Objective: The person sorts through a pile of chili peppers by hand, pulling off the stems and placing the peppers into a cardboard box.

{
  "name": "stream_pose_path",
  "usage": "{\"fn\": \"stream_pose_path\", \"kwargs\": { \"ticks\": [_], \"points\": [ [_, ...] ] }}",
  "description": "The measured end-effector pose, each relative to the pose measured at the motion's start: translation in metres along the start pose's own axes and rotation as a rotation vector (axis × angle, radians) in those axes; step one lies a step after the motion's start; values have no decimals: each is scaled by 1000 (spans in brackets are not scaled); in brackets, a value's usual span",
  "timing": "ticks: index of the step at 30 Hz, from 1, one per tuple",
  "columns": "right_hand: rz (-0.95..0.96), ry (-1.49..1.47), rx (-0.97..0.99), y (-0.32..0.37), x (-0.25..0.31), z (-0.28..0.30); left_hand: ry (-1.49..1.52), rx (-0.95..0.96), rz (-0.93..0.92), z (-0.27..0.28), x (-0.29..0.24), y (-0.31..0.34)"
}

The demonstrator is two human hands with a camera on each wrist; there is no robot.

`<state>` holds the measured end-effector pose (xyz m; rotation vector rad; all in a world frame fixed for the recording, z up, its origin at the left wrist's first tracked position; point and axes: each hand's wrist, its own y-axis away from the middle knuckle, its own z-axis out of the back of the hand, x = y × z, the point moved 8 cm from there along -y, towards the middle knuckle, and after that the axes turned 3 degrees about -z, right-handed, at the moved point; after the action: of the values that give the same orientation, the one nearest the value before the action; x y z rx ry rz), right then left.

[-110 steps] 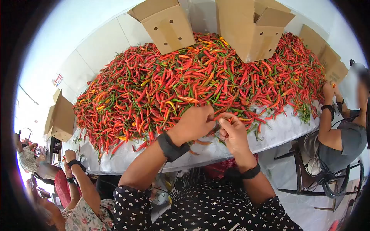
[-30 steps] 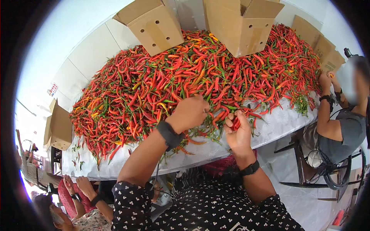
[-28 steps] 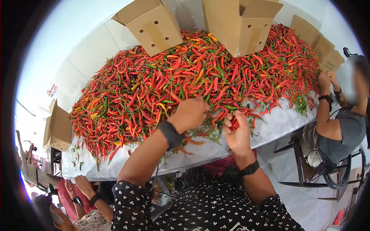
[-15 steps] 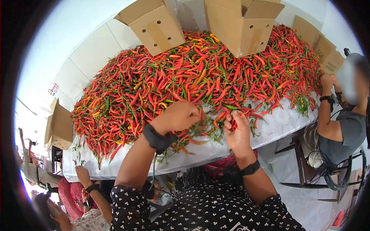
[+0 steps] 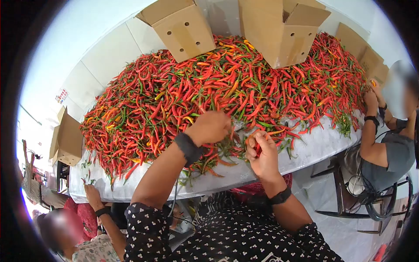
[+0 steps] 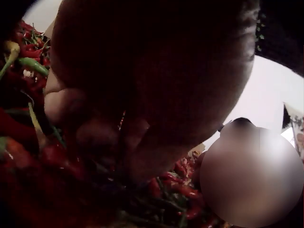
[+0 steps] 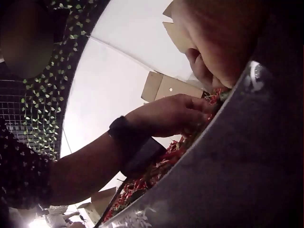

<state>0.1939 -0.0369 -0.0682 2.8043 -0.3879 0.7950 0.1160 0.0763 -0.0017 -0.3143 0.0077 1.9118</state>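
A wide heap of red chili peppers (image 5: 174, 94), mixed with some green and orange ones, covers most of the table. My left hand (image 5: 212, 127) is bent over the near edge of the heap, fingers pointing down. In the left wrist view the curled fingers (image 6: 97, 133) are dark, among chilies; I cannot tell whether they pinch one. To its right, my right hand (image 5: 264, 153) is palm up over the table's front part, its curled fingers holding a few chilies (image 5: 258, 150). An orange one shows at its fingertips. The right wrist view has both hands close together.
Two cardboard boxes (image 5: 181, 32) (image 5: 283, 35) stand on the heap's back. Another box (image 5: 67, 137) is at the left end. People sit at the left and right (image 5: 384, 148). The plastic-covered table edge (image 5: 192, 188) runs before me.
The hands were together earlier, then parted. Since half a second ago, my left hand has shifted right, closer to the right hand, and an orange chili now shows at the right fingertips.
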Motion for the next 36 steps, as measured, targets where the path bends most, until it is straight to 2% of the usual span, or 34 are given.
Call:
{"fn": "stream_pose_path", "kwargs": {
  "ticks": [1, 5, 7, 10, 13, 16, 20, 22, 23, 25, 30, 32, 33, 36],
  "points": [
    [0, 0, -1, 0, 0, 0, 58, 115, -44, -6, -6, 1],
    [6, -3, 16, 0, 0, 2, 148, 256, -32, -3, -2, 3],
    [0, -17, 25, -1, -1, 2, 212, 31, 75, 16, 13, 1],
    [-8, -34, 13, -1, -1, 2, 106, -46, 64, 22, 16, -8],
    [-2, -34, 9, -1, -1, 3, 7, 47, 150, 9, 20, -19],
    [-1, -43, 17, -2, -2, 5, -166, 35, 205, 4, 22, -25],
    [1, -30, 13, 0, -1, 3, -186, 43, 211, 6, 17, -15],
    [-1, -22, 17, 0, -2, 2, -102, -47, 91, 11, 8, -8],
    [2, -1, 31, 0, -2, 1, -106, -45, 94, 11, 9, -5],
    [2, 18, 42, 0, -3, -1, 149, -124, 148, 24, 2, 3],
    [-42, 154, 10, 0, -3, -6, 234, -152, 113, 31, -32, 16],
    [-50, 161, 3, -1, -3, -6, 115, -150, -40, 31, -54, 17],
    [-58, 165, -4, -1, -3, -5, 153, -146, -86, 28, -60, 19],
    [-44, 111, -69, 0, -4, 3, 271, -242, -118, 32, -61, 26]
  ]
}}
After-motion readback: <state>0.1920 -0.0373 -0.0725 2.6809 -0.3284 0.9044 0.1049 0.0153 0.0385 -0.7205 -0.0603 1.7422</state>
